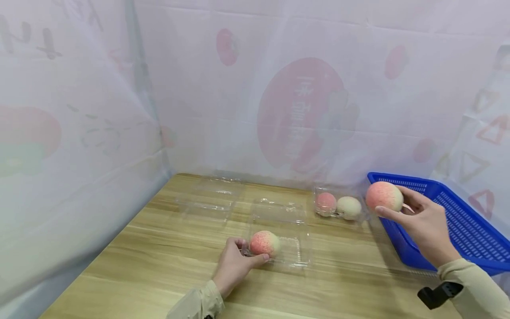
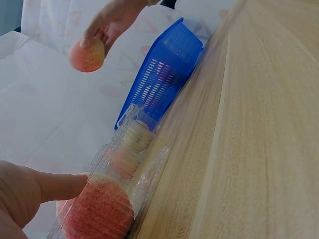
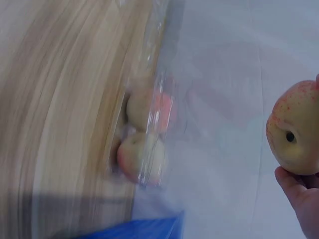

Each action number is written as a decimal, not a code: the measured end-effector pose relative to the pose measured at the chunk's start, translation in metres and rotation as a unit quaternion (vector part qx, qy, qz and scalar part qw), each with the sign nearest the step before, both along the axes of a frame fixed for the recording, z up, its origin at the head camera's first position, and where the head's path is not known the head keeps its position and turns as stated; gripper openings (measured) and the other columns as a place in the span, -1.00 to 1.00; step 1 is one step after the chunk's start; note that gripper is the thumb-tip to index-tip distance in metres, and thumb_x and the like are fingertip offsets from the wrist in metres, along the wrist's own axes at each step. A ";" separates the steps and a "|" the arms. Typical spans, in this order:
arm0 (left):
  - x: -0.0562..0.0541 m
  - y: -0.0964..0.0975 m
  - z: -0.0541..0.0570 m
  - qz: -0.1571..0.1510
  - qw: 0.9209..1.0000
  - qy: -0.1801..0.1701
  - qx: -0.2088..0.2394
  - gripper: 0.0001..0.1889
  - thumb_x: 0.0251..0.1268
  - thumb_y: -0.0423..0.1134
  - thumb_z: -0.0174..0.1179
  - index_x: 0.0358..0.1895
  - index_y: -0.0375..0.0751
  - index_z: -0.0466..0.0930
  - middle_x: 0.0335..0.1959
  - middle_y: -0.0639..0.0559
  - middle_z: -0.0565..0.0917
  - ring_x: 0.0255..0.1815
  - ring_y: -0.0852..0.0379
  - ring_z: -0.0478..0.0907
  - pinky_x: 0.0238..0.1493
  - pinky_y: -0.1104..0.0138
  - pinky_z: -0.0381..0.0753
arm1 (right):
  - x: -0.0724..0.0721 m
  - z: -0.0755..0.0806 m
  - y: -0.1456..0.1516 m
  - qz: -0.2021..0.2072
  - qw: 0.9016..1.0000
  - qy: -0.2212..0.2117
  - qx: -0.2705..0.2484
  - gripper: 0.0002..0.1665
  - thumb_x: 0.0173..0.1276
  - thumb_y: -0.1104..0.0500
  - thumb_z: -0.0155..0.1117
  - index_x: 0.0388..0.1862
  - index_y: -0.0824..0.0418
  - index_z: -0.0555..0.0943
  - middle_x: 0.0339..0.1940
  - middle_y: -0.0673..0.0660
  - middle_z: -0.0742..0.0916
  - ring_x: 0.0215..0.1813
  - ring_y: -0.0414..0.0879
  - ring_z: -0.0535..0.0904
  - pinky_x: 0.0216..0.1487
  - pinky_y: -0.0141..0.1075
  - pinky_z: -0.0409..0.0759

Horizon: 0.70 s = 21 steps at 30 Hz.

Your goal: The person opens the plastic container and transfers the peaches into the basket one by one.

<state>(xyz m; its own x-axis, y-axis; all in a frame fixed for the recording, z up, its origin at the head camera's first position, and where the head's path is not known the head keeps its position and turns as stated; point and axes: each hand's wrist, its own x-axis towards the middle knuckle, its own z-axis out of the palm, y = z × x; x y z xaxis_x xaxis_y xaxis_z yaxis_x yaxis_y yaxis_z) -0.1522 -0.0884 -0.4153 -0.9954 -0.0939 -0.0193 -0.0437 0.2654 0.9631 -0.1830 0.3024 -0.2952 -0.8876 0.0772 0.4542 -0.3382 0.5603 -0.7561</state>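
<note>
My right hand point(image 1: 428, 223) holds a pink-and-cream peach point(image 1: 384, 197) in the air, over the near-left side of the blue basket; in the right wrist view this peach point(image 3: 295, 130) shows a dark hole at its stem end. With my left hand point(image 1: 239, 265) I grip the left side of an open clear plastic clamshell box point(image 1: 299, 252), the thumb lying along its front rim. A second peach point(image 1: 264, 244) sits in the left part of that box, right by the thumb. The left wrist view shows this peach point(image 2: 99, 211) behind the clear wall.
A blue perforated basket point(image 1: 414, 254) stands at the right, with reddish shapes behind its slots in the left wrist view. At the back, another clear box point(image 1: 318, 191) holds two peaches. An open clear box point(image 1: 209, 206) lies at the back left. White printed cloth surrounds the wooden table point(image 1: 159, 266).
</note>
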 end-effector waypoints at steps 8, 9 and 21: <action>-0.002 0.001 -0.002 0.001 1.000 -0.001 0.007 -0.25 -0.21 -0.11 0.63 -0.02 -0.33 0.33 -0.08 -0.16 0.47 -0.08 -0.06 0.44 -0.06 0.11 0.51 | -0.001 -0.017 0.059 -0.153 0.988 -0.026 -0.002 -0.07 0.15 0.01 0.54 0.45 0.21 0.37 0.22 0.22 0.59 -0.11 -0.52 0.47 -0.29 -0.63 0.56; -0.002 0.002 -0.002 0.002 1.000 -0.001 0.008 -0.25 -0.20 -0.11 0.63 -0.02 -0.32 0.33 -0.08 -0.16 0.47 -0.08 -0.06 0.44 -0.07 0.12 0.51 | -0.002 -0.020 0.064 -0.174 0.984 -0.031 -0.003 -0.05 0.14 -0.02 0.55 0.45 0.22 0.37 0.24 0.26 0.57 -0.14 -0.53 0.46 -0.31 -0.65 0.54; -0.001 -0.003 0.000 0.006 1.000 0.002 -0.004 -0.22 -0.19 -0.09 0.63 0.02 -0.36 0.32 -0.07 -0.19 0.47 -0.09 -0.06 0.45 -0.07 0.08 0.53 | 0.001 -0.039 0.102 -0.281 0.956 -0.080 0.021 0.03 0.12 -0.17 0.52 0.47 0.23 0.34 0.31 0.37 0.51 0.16 -0.13 0.52 -0.31 -0.66 0.50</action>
